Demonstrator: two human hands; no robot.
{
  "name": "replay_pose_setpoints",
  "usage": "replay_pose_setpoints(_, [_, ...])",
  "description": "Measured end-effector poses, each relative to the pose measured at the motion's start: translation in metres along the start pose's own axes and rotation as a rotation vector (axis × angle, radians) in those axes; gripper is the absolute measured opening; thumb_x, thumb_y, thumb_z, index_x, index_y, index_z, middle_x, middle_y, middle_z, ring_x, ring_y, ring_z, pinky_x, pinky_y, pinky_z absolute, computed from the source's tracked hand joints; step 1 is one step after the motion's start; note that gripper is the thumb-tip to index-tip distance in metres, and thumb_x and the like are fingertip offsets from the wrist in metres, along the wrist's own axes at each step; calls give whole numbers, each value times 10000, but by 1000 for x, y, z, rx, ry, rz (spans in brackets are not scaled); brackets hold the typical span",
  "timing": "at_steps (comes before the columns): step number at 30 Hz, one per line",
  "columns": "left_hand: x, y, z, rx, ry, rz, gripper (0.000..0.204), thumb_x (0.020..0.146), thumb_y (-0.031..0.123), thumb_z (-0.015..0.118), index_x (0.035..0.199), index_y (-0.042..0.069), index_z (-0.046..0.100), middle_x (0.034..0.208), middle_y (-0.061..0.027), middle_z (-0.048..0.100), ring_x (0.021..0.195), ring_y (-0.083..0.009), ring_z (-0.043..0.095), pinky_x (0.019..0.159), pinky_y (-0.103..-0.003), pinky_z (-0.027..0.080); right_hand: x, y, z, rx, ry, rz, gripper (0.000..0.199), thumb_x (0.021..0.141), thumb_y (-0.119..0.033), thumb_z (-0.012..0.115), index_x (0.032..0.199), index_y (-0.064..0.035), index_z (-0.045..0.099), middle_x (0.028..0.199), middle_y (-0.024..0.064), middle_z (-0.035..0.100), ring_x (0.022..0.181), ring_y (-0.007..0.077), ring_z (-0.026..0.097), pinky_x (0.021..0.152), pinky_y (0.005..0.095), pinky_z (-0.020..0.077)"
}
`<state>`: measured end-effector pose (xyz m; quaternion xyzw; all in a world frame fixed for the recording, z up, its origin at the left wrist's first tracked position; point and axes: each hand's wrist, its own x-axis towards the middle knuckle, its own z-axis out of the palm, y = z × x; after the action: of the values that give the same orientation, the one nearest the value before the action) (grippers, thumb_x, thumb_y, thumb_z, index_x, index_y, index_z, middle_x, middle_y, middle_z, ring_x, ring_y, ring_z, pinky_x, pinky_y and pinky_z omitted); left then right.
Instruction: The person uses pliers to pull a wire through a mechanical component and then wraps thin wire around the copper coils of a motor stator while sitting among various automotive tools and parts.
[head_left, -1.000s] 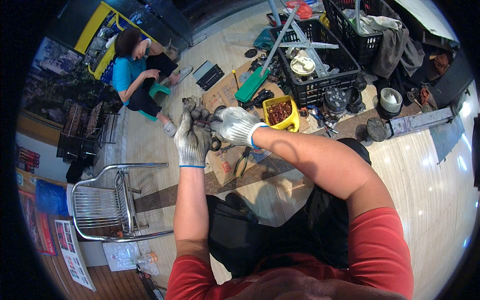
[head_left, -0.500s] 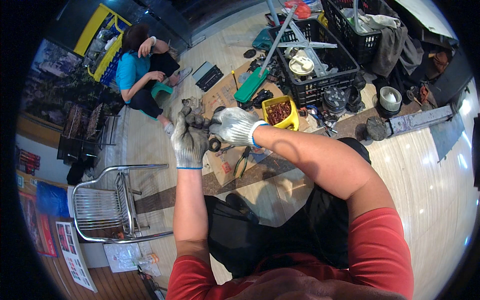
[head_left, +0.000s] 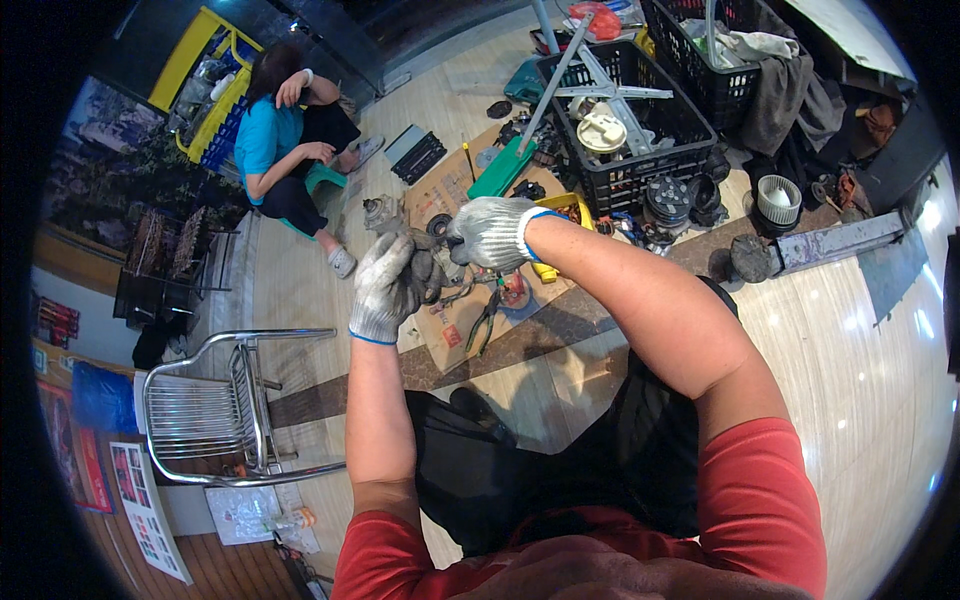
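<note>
Both hands work above the cardboard (head_left: 432,335) spread on the floor, which probably serves to keep grease off the tiles and small parts together. The left hand (head_left: 385,285), over the cardboard's left edge, has its gloved fingers curled inward; the right hand (head_left: 492,235), over its middle, is bent so that its fingers point toward the left one. The black ring (head_left: 438,224) lies on the cardboard, beyond the gap between them. The pliers (head_left: 485,325) rest on the cardboard's near part, likely for easy reach, and the yellow tub (head_left: 545,272) stands at its right edge, perhaps so that its reddish bits do not scatter. The black crate (head_left: 640,165), beyond the cardboard's right side, seems to keep bulkier pieces out of the way. Whether either hand grips something small cannot be told, as the dark, smudged glove fingers blend with whatever may be between them. The right hand and its wrist cover much of the tub, and the dark pieces heaped along the cardboard's far right overlap too much to tell apart.
</note>
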<state>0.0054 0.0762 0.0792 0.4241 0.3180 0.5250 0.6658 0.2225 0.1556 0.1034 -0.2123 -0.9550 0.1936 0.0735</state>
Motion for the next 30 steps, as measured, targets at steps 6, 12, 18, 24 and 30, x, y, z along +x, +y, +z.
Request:
replay_pose_setpoints(6, [-2,2,35,378,119,-129,287,953,203,558,1062,-55,625,901,-80,659,810,-134,617,697,-241,483,-5,-5,-3,27,5,148,257,784,-217,600,880,-13,722,935,201,693,872,349,679,787,411,536])
replay_pose_setpoints(12, [-2,4,36,611,125,-149,318,942,242,577,1086,-35,634,911,-69,665,786,-104,601,691,-228,472,0,0,7,-34,38,134,231,744,-140,583,868,-6,724,941,196,696,883,337,685,783,409,544])
replay_pose_setpoints(18, [-2,9,48,718,98,-220,320,926,258,579,1058,-24,651,832,-36,666,700,-89,589,623,-222,460,2,4,5,-52,-29,189,279,773,-163,578,974,-18,707,1031,191,685,959,336,669,829,419,530])
replay_pose_setpoints(24, [-4,-4,24,1139,27,-123,376,919,285,571,1067,-51,652,866,-93,667,781,-131,594,716,-274,480,4,-2,-2,17,-19,234,286,811,-157,556,1030,-35,694,1082,181,674,1003,333,657,854,431,521])
replay_pose_setpoints(30, [3,5,56,1147,63,-166,388,924,296,554,1075,-48,651,907,-130,683,821,-158,621,751,-292,489,4,1,1,-36,-10,267,277,824,-153,542,1022,-40,700,1065,171,683,993,332,662,844,430,525])
